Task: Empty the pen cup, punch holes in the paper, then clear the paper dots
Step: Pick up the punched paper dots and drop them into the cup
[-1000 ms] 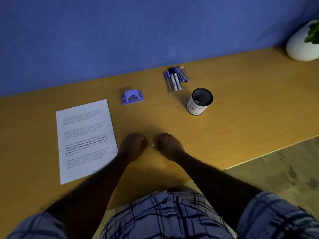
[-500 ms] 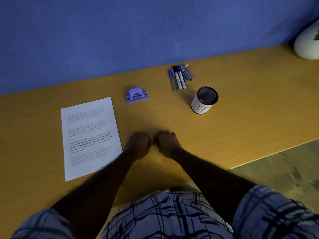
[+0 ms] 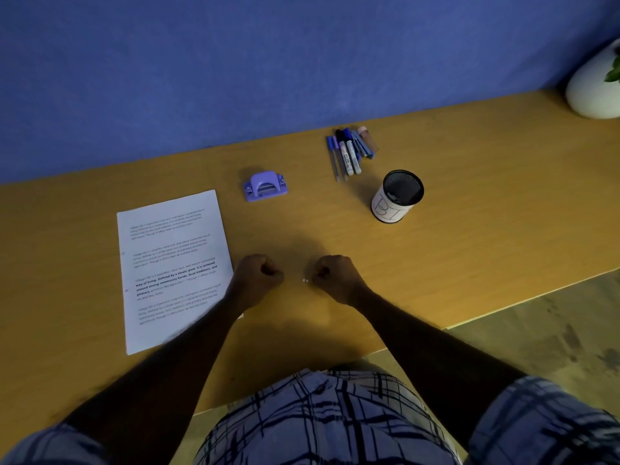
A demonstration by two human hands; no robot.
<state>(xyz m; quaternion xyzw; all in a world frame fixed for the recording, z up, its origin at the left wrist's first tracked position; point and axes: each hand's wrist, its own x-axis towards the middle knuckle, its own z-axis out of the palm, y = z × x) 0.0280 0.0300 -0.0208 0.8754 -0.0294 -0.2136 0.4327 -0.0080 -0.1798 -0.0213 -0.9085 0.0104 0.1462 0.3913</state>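
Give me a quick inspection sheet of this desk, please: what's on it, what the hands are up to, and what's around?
Surface: wooden desk, bare in the middle, in dim light.
Job's things: pen cup upright, no pens in it; pens lying in a bunch behind it; purple hole punch beside the printed paper; a few white paper dots lie between the hands.
Clutter: nothing seen.
Hands: left hand curled shut, its forearm over the paper's corner; right hand curled shut next to the dots. Whether either holds dots cannot be told.
Cables: nothing seen.
Surroundings: blue wall behind; white plant pot at the far right; floor below the desk edge.
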